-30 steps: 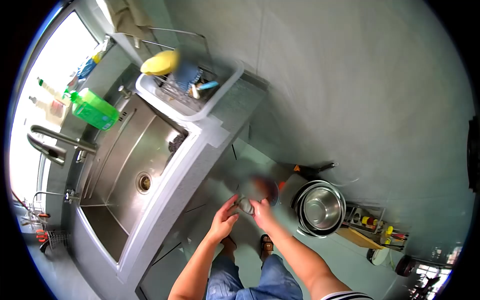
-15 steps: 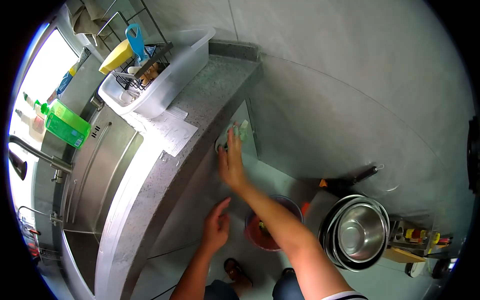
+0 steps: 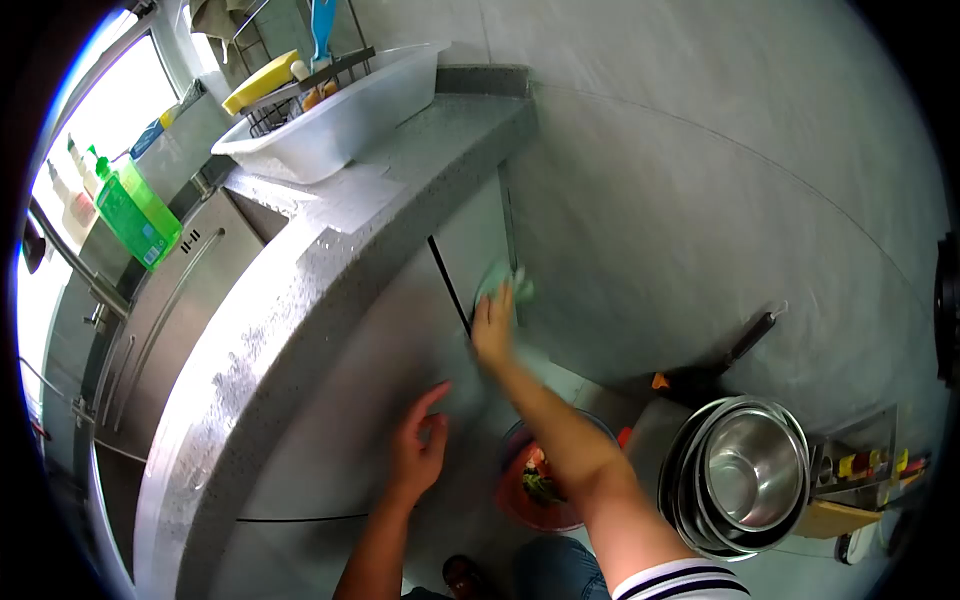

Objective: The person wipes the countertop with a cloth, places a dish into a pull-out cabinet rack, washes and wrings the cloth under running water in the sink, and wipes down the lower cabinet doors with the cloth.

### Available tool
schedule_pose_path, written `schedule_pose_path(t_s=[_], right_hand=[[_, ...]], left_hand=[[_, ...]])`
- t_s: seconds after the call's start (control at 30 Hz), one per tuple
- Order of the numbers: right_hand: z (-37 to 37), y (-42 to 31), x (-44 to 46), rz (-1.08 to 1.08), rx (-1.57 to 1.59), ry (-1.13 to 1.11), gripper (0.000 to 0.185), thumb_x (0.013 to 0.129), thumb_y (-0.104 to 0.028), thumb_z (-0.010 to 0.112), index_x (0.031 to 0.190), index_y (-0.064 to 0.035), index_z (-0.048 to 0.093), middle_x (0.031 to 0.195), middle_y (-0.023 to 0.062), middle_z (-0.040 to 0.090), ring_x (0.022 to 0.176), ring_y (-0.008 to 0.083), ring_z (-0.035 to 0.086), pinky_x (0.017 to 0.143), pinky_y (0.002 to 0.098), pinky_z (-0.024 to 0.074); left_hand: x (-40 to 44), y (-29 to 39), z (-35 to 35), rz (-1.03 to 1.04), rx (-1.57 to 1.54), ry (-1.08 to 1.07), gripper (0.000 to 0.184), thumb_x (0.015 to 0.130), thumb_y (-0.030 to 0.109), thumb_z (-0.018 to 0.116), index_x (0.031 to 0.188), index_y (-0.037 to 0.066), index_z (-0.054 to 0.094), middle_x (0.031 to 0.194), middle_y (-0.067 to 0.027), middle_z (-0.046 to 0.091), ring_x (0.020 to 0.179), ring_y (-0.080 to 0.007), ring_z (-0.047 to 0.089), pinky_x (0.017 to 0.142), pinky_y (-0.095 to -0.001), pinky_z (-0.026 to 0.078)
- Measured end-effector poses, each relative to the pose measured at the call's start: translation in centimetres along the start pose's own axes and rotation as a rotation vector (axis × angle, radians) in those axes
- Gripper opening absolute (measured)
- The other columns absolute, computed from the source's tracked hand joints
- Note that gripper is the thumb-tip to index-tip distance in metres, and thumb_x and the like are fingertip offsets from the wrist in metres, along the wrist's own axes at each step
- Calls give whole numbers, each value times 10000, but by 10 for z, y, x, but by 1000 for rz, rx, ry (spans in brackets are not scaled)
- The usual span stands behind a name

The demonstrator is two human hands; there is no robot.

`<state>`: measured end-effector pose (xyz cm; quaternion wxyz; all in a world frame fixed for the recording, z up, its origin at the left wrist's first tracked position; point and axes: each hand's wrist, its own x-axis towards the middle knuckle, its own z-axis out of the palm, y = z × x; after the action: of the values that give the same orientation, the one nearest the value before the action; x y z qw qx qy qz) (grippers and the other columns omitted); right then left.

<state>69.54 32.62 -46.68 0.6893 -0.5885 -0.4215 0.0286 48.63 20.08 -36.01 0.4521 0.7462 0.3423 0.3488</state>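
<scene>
My right hand (image 3: 495, 325) presses a pale green cloth (image 3: 497, 280) against the grey cabinet door (image 3: 475, 235) below the counter. Its fingers lie over the cloth and hide part of it; the hand is a little blurred. Lower and to the left, my left hand (image 3: 420, 445) hangs in the air in front of the cabinet. Thumb and forefinger are apart there, with nothing held. Under my right forearm stands a reddish tub (image 3: 520, 500) with food scraps inside, partly covered by the arm.
Nested steel bowls (image 3: 755, 470) stand at the right near a black-handled pan (image 3: 750, 338). The stone counter edge (image 3: 290, 330) curves above my hands. On it sit a white plastic bin (image 3: 380, 110) with a rack and green soap bottles (image 3: 135, 225) beside the steel sink (image 3: 160, 330).
My right hand and the cloth have shifted right and down across the cabinet door. The camera view has tilted, showing more of the cabinet front. My left hand stays raised and empty.
</scene>
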Motion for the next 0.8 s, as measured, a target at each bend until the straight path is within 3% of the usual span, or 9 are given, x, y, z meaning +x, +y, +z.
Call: schedule_pose_path(t_s=[0.07,0.2,0.3,0.33,0.43,0.53,0.63,0.7,0.8], right_hand=[[12,14,-48,206,-28,-89,571,995,-191,401,1467,58,198,1513,304,168,1418,456,118,1160,443,106],[-4,-62,-17,-131,59,-44,569,980,-122,402,1483,26,181,1511,320,138,1404,462,153,1144,467,141],[-11,-16,-10,101,129,-74,544,976,-102,379,1480,11,207,1495,319,174,1391,447,201,1136,435,184],[3,19,-25,239,156,34,558,957,-99,407,1477,-5,227,1478,317,213,1380,435,234,1124,408,217],[11,62,-54,648,283,21,613,916,-91,453,1481,-15,227,1471,317,228,1391,418,225,1130,399,208],[-8,35,-42,440,200,-98,674,872,-68,481,1488,-11,214,1479,293,251,1393,393,245,1135,387,209],[-19,56,-41,237,17,-151,709,843,-39,486,1497,-22,211,1474,249,298,1369,354,302,1125,365,232],[-26,68,-32,412,164,-239,742,827,-31,503,1505,-37,201,1470,221,319,1345,324,340,1108,347,260],[-41,58,-34,625,357,-327,790,802,-29,530,1513,-51,184,1461,200,340,1327,285,367,1088,324,288]], left_hand=[[-8,-15,-2,20,56,-16,398,923,-1,519,1315,65,530,1298,-88,573,1124,-157,563,869,-261,471],[-23,-31,6,-82,27,-18,395,919,-14,518,1305,67,540,1283,-87,581,1179,-168,546,879,-265,469],[-28,-40,6,-76,48,-3,396,913,-23,523,1296,72,550,1284,-79,582,1180,-171,546,875,-277,474],[-30,-46,8,-80,38,6,393,913,-21,522,1295,68,550,1288,-79,581,1182,-173,546,877,-279,475],[-33,-58,14,-103,64,-7,386,919,0,521,1298,68,547,1299,-81,578,1180,-180,549,881,-287,479],[-36,-70,21,-170,206,-70,381,935,57,526,1314,95,540,1305,-91,577,1151,-191,570,873,-295,485],[-43,-116,35,-178,357,-158,381,944,115,538,1325,127,539,1283,-105,591,1088,-198,604,859,-303,492],[-41,-139,43,-64,407,-228,395,943,143,555,1337,150,536,1239,-113,617,1035,-198,623,855,-310,496],[-37,-148,66,-300,306,-373,424,929,147,585,1348,140,528,1170,-117,650,979,-190,631,866,-312,495]])
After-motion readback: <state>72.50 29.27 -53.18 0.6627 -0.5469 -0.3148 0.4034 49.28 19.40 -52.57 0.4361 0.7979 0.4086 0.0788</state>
